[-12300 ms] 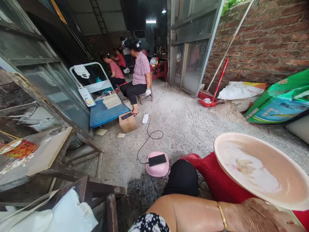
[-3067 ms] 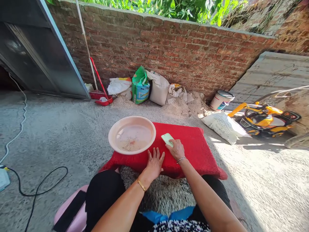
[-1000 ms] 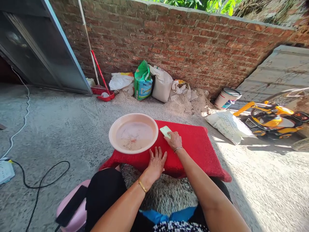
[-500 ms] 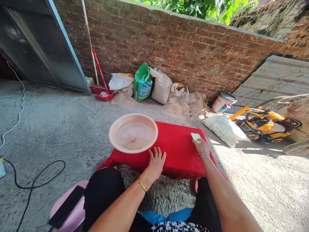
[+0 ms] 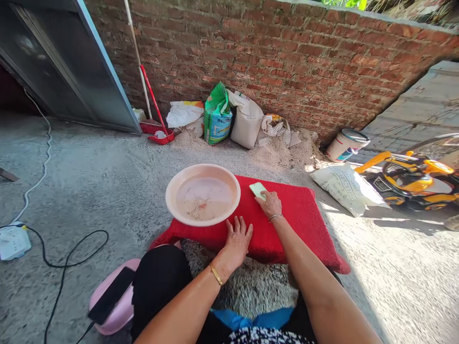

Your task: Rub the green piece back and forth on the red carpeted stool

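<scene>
A red cloth (image 5: 297,210) lies draped over a low, flat-topped support in front of my knees. My right hand (image 5: 270,204) is closed around the near end of a pale green flat block (image 5: 257,190), pressed on the cloth near its middle. The block's underside is hidden, so I cannot tell its exact kind. My left hand (image 5: 237,241) lies on the cloth's near edge with its fingers spread, holding nothing. Just beyond its fingertips is a pale pink basin (image 5: 172,203) with cloudy water and some dark and reddish bits inside, standing on the cloth's left end.
A pink stool (image 5: 122,310) with a dark flat object (image 5: 111,296) on it is at lower left. Cables and a white power strip (image 5: 14,241) lie farther left. Sacks (image 5: 247,122), a red dustpan (image 5: 161,137), a bucket (image 5: 346,145) and a yellow toy excavator (image 5: 423,179) stand along the brick wall.
My right hand has slid the pale green block left across the cloth, from the right end toward the basin. My left hand stays at the near edge. The view has shifted slightly.
</scene>
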`<state>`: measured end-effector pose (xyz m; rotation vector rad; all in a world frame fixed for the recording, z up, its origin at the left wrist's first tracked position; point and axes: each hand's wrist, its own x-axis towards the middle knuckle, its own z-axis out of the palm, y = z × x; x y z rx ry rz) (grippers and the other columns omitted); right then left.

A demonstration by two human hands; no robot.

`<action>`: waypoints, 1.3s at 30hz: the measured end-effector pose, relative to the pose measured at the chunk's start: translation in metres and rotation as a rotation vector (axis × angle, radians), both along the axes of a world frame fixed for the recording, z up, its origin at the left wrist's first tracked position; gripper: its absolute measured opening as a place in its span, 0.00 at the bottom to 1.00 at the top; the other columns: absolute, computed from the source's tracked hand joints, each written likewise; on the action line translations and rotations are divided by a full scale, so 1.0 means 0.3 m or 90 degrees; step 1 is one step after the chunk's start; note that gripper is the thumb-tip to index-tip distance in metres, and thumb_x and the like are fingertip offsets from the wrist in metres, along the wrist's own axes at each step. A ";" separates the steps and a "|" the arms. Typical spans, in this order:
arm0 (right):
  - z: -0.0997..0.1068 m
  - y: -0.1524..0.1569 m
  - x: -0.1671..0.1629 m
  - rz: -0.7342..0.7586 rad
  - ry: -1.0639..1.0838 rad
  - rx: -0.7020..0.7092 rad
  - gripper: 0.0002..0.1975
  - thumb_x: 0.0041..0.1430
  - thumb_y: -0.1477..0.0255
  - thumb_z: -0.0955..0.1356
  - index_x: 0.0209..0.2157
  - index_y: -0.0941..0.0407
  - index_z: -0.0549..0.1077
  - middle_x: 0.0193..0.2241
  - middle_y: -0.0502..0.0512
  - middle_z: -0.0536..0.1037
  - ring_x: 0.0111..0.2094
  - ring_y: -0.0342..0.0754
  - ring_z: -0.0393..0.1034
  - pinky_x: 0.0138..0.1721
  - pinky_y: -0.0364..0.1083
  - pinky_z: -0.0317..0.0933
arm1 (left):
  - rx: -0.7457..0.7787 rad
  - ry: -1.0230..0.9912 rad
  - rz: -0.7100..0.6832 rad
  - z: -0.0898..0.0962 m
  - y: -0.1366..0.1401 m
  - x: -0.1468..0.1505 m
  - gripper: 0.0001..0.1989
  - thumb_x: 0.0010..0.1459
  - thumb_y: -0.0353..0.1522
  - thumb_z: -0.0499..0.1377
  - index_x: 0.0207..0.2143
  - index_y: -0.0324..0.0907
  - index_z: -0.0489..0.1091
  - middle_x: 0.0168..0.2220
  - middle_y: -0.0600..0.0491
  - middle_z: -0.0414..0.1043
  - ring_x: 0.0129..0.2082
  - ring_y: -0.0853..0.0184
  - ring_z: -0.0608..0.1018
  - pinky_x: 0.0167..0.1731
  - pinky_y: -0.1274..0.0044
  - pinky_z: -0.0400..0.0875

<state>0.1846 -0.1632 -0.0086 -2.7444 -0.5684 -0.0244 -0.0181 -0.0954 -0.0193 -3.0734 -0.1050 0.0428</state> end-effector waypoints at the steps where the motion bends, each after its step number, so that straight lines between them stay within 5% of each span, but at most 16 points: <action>1: -0.001 -0.058 0.027 -0.034 0.011 -0.004 0.21 0.58 0.56 0.66 0.50 0.49 0.71 0.44 0.59 0.68 0.45 0.53 0.67 0.44 0.49 0.59 | 0.003 0.001 0.005 0.007 -0.004 0.001 0.38 0.54 0.42 0.60 0.63 0.41 0.53 0.64 0.32 0.50 0.62 0.40 0.55 0.55 0.45 0.50; 7: -0.038 -0.403 0.122 -0.263 -0.003 0.029 0.24 0.57 0.54 0.65 0.51 0.52 0.70 0.44 0.62 0.68 0.47 0.57 0.65 0.45 0.53 0.58 | 0.012 0.003 0.026 0.017 -0.020 0.014 0.29 0.59 0.32 0.54 0.62 0.41 0.55 0.63 0.33 0.53 0.61 0.41 0.58 0.53 0.46 0.54; 11: -0.090 -0.468 0.116 -0.262 -0.091 0.075 0.23 0.57 0.56 0.65 0.51 0.53 0.70 0.45 0.62 0.68 0.47 0.56 0.64 0.45 0.52 0.58 | -0.008 -0.001 0.015 0.016 -0.013 0.007 0.33 0.55 0.34 0.59 0.63 0.39 0.54 0.63 0.32 0.52 0.62 0.40 0.57 0.54 0.45 0.52; 29: -0.073 -0.428 0.089 -0.313 -0.059 -0.002 0.26 0.62 0.53 0.60 0.57 0.47 0.65 0.49 0.62 0.65 0.50 0.58 0.62 0.49 0.55 0.55 | 0.030 -0.077 -0.025 -0.071 0.018 -0.014 0.40 0.53 0.42 0.60 0.64 0.40 0.49 0.64 0.31 0.48 0.63 0.39 0.53 0.57 0.46 0.46; 34: -0.016 -0.378 0.097 -0.320 -0.008 -0.043 0.28 0.62 0.53 0.59 0.58 0.50 0.64 0.49 0.66 0.66 0.49 0.60 0.62 0.48 0.56 0.55 | 0.034 -0.071 -0.023 -0.077 0.017 -0.005 0.41 0.52 0.45 0.59 0.64 0.41 0.49 0.64 0.32 0.48 0.63 0.40 0.53 0.56 0.46 0.46; 39: 0.022 -0.124 0.019 -0.095 -0.093 -0.006 0.26 0.61 0.56 0.62 0.58 0.51 0.66 0.44 0.63 0.68 0.44 0.56 0.63 0.47 0.52 0.54 | 0.033 -0.044 -0.007 -0.064 0.010 0.005 0.42 0.50 0.47 0.61 0.64 0.41 0.52 0.63 0.31 0.50 0.62 0.38 0.54 0.55 0.45 0.47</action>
